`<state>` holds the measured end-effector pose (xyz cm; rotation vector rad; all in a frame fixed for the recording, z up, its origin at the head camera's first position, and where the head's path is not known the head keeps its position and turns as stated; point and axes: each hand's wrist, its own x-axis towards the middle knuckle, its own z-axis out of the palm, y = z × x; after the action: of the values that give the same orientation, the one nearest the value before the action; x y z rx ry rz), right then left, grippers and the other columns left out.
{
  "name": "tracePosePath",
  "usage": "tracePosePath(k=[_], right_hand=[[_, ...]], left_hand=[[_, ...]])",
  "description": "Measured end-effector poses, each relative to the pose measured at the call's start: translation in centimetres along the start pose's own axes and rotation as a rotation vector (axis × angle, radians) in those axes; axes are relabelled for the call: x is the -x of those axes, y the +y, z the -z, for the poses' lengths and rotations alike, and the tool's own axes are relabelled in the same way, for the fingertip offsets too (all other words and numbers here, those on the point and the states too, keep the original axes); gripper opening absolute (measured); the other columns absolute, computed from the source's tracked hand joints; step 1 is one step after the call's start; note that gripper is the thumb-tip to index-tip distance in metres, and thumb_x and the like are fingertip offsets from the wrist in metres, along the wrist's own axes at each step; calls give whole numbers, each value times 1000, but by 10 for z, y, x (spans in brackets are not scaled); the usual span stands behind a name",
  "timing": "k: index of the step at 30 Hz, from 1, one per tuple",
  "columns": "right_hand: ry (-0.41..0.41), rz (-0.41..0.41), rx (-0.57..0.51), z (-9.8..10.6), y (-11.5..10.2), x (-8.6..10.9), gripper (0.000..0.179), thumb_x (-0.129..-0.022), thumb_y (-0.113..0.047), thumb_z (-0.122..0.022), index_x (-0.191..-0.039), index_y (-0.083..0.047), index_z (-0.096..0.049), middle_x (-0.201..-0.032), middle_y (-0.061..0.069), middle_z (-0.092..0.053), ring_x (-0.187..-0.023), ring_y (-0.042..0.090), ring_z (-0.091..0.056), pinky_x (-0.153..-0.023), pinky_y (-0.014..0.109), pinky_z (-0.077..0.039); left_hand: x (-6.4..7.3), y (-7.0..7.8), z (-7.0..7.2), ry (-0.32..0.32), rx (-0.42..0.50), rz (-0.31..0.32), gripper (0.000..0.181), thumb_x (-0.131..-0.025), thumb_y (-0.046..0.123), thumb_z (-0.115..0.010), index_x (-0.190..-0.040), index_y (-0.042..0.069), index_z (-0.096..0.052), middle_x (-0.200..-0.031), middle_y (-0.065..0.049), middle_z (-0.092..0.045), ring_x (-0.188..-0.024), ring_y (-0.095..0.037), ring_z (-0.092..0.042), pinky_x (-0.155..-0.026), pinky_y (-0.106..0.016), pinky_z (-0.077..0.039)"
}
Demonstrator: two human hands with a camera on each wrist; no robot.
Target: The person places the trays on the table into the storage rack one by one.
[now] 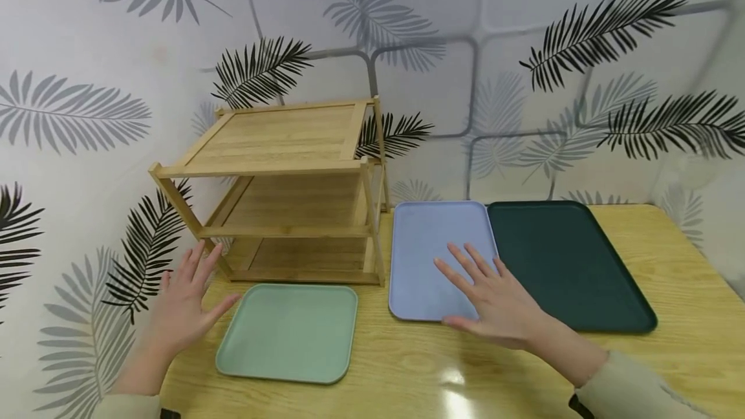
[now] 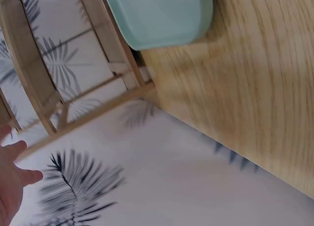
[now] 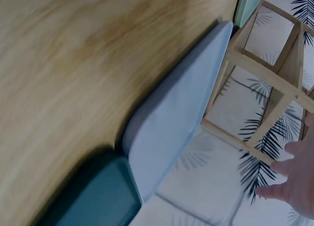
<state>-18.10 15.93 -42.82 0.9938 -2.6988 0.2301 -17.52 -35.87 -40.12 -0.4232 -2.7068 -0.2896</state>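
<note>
In the head view my left hand [image 1: 182,306] hovers with fingers spread, left of a small mint green tray [image 1: 289,333]. My right hand [image 1: 495,299], fingers also spread, is held in the air over the lower right part of a lavender-blue tray [image 1: 436,244]. Neither hand holds anything. A larger dark green tray [image 1: 567,264] lies against the blue one's right side. Behind the mint tray stands a three-tier wooden rack [image 1: 285,202]. Part of the left hand [image 2: 12,182] shows in the left wrist view, and part of the right hand [image 3: 294,182] in the right wrist view.
All three trays lie on a wood-grain table [image 1: 401,367]. A pale wall covering [image 1: 431,5] with feather-like leaf prints rises behind the table and along its left side. The rack stands close to that wall.
</note>
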Motion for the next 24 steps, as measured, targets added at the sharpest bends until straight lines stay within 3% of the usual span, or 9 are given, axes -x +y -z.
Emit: tracePosePath(k=[3,7,15,22,24], right_hand=[[-19,13,-79,-10,-9,-9,83,-91,-58,-56,-157,-22,-20,-161,10,-12,-144,37,-17,-101,68,-31],[-32,26,-165,-24,-21,-20,82,-92,-52,-60,-157,-21,-20,-161,9,-13,-143,35,-21,-100,65,-34],[-124,60,-318,-41,-46,-49,79,-96,-53,-52,-158,-23,-14,-161,8,-13,-144,32,-21,-105,58,-34],[-187,71,-408,-56,-69,-75,76,-97,-53,-49,-157,-22,-15,-159,10,-21,-141,35,-26,-104,58,-35],[-205,74,-427,-61,-75,-82,76,-97,-54,-49,-157,-23,-15,-158,10,-22,-140,36,-28,-105,57,-35]], left_hand=[[1,-12,2,25,72,34,88,-91,46,-65,-158,23,-12,-158,-19,-16,-141,-45,-16,-99,-77,-18],[-5,-23,8,46,245,97,91,-91,34,-68,-158,21,-8,-161,-14,-7,-141,-48,-15,-103,-72,-17],[-44,-35,27,123,482,272,95,-93,30,-66,-157,24,4,-161,-14,-5,-143,-42,-12,-105,-70,-18],[-72,-45,28,161,649,373,88,-97,25,-62,-157,28,3,-156,-23,-22,-139,-43,-25,-105,-66,-25],[-75,-47,25,179,677,397,84,-97,20,-60,-157,29,-1,-151,-26,-30,-135,-42,-34,-105,-58,-32]])
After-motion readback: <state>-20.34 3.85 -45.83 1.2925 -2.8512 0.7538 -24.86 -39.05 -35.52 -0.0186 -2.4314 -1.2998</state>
